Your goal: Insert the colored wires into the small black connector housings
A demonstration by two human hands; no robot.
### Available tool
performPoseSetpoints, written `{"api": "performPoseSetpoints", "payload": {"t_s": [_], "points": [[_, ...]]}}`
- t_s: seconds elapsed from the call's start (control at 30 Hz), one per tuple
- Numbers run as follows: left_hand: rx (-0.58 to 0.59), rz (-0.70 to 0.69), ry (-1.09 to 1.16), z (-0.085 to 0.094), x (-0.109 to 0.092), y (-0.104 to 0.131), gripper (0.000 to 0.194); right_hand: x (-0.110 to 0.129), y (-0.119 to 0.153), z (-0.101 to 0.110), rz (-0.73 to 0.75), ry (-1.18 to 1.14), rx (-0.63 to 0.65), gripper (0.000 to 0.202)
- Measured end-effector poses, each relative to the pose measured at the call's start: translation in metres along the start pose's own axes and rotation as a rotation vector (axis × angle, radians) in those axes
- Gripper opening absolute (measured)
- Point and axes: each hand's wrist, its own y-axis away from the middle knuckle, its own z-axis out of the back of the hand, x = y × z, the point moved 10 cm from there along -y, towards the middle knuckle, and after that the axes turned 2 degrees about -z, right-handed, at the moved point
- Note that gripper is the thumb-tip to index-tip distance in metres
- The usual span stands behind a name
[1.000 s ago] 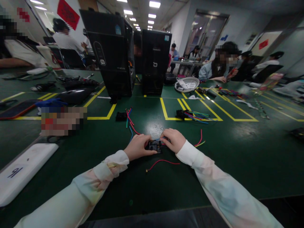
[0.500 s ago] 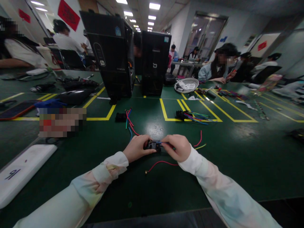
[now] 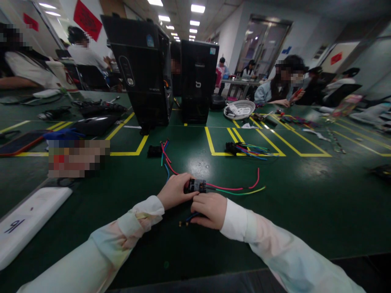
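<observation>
The left hand (image 3: 176, 190) pinches a black connector (image 3: 198, 186) at centre, apparently to steady it.
Just below, the right hand (image 3: 211, 209) pinches a blue wire (image 3: 192, 217), tip exposed; a red wire (image 3: 226, 188) and green wire (image 3: 238, 194) trail rightward, seemingly clear of both grips.

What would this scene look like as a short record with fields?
left hand: holds black connector block
right hand: holds blue wire
beside block: red wire, green-yellow wire
surface: green table, yellow lines
behind: two black computer towers
right of towers: white basket
</observation>
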Motion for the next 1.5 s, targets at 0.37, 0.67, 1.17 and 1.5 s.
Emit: {"api": "performPoseSetpoints", "payload": {"t_s": [0.37, 0.67, 1.17, 1.5], "points": [[0.005, -0.014, 0.001, 0.0, -0.002, 0.001, 0.028, -0.005, -0.001, 0.003, -0.018, 0.013, -0.018, 0.017], [-0.018, 0.01, 0.01, 0.002, 0.001, 0.003, 0.025, 0.0, 0.0, 0.02, 0.05, -0.007, -0.151, 0.019], [-0.072, -0.012, 0.106, 0.006, 0.005, 0.004, 0.042, -0.125, 0.032, 0.028, -0.38, -0.457, -0.161, 0.022], [-0.081, -0.026, 0.078, 0.006, 0.004, 0.004, 0.046, -0.115, 0.029, 0.017, -0.334, -0.431, -0.024, 0.023]]}}
